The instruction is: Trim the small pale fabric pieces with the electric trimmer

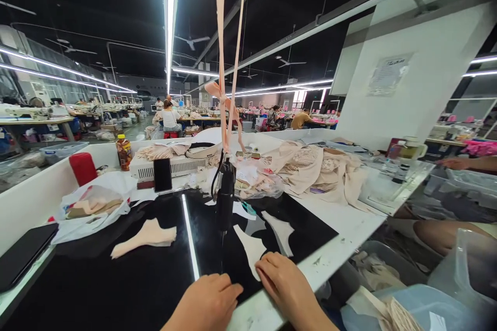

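My right hand (285,284) is closed, its bent fingertips at the lower end of a cream cut fabric piece (250,245) on the black tabletop (155,279). My left hand (212,300) is closed too, low at the table's near edge, with fingers curled together; whatever they hold is hidden. A second cream fabric piece (281,230) lies just beyond my right hand. Farther left is a beige fabric piece (149,236), seemingly several layers thick. In front of my hands a black handheld tool (225,194) with a thin tip hangs upright from peach fabric straps (220,36).
A phone (162,175) leans on a white vented box (182,166). A plastic bag (93,207) with fabric lies left, beside a black flat case (27,256). Heaped beige fabric (314,165) fills the back right. Plastic bins (419,305) stand right, near another person's arm (473,163).
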Tool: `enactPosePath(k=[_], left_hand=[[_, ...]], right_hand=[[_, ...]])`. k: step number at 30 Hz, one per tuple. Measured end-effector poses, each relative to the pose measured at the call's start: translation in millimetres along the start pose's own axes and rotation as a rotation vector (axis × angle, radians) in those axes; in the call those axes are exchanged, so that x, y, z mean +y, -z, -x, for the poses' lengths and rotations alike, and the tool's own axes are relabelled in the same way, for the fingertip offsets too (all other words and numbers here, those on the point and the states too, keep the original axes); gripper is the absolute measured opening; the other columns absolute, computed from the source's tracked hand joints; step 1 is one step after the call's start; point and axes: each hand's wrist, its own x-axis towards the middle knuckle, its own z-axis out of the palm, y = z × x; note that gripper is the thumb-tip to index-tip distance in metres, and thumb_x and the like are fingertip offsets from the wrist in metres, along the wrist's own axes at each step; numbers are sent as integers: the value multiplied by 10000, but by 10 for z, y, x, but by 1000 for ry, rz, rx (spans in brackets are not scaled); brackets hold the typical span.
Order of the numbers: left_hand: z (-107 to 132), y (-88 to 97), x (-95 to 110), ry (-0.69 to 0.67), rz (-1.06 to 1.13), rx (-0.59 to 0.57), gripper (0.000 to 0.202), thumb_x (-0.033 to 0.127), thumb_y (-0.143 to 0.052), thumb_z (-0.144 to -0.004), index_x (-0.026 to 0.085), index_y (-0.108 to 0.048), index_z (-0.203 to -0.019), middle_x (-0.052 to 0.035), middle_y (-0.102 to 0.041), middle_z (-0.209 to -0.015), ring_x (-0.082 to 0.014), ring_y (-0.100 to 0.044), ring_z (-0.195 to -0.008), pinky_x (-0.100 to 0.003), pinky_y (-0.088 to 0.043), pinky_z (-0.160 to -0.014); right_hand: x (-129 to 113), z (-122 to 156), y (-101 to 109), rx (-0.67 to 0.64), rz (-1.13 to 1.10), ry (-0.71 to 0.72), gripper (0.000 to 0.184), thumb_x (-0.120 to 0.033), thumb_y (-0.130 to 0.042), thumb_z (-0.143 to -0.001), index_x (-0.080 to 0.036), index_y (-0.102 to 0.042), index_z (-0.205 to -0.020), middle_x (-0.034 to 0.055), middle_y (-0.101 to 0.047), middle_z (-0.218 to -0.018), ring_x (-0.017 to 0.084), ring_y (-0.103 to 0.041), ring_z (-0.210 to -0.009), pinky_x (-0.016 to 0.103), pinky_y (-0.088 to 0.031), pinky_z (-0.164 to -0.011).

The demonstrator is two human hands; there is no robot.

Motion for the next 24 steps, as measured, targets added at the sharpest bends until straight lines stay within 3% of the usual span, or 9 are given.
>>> enactPosePath(k=[5, 11, 19, 24], left_hand=[[-254, 63, 211, 128, -28, -207, 180, 101, -641, -911, 213, -684, -1046, -7, -708, -876, -199, -716, -722, -272, -511, -596], [-385, 73, 309, 224, -76, -344, 340, 206, -667, -960, 226, -615, -1295, -31, -708, -983, -225, -732, -837, -283, -525, -638], [-325, -38, 299, 151, -111, -229, 116, 194, -676, -942, 216, -651, -1052, -14, -654, -843, -188, -663, -694, -275, -410, -539], [-289, -113, 260, 132, -91, -149, 199, 220, -704, -925, 222, -636, -1112, -8, -665, -879, -201, -660, -678, -302, -415, -525]], right_hand=[[-16, 20, 70, -60, -150, -67, 206, -134, -519, -1004, -221, -699, -956, 27, -672, -893, 218, -644, -825, 337, -455, -740], [-41, 26, 96, -62, -263, -124, 229, -130, -529, -990, -222, -727, -921, 39, -687, -917, 222, -635, -843, 345, -474, -764], [-46, 12, 120, -34, -394, -190, 259, -140, -529, -959, -230, -770, -931, 55, -703, -905, 226, -648, -839, 355, -494, -773], [-17, 8, 120, -30, -527, -273, 253, -206, -527, -952, -234, -769, -884, 55, -704, -889, 234, -659, -861, 352, -500, -785]])
